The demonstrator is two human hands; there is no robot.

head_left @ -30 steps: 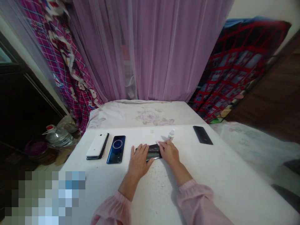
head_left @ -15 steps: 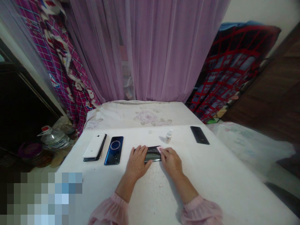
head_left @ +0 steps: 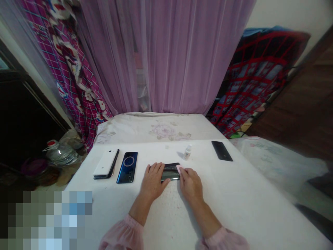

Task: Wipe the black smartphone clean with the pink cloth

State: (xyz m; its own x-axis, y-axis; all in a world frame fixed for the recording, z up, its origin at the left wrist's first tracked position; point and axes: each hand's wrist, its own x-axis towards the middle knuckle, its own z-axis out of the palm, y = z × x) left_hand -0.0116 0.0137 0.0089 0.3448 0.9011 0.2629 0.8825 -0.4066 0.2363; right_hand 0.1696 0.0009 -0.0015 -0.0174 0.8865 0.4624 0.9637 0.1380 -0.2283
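Observation:
A dark, glossy phone (head_left: 171, 172) lies crosswise on the white tabletop in front of me. My left hand (head_left: 154, 180) rests over its left end, fingers along the far side and thumb at the near edge, holding it down. The left end is hidden beneath that hand. At the right end, my right hand (head_left: 191, 182) pinches a small pink cloth (head_left: 178, 168) against the phone's surface. Most of the cloth is covered by the fingers. Just beyond the right hand stands a small white bottle (head_left: 187, 152).
On the left lie a blue phone (head_left: 127, 167) with a ring on its back and a stack topped by a white phone (head_left: 105, 163). Another black phone (head_left: 222, 150) lies at the far right. Purple curtains (head_left: 182, 55) hang behind the table.
My right hand has shifted slightly to the right and nearer to me with the pink cloth. The left hand stays on the phone.

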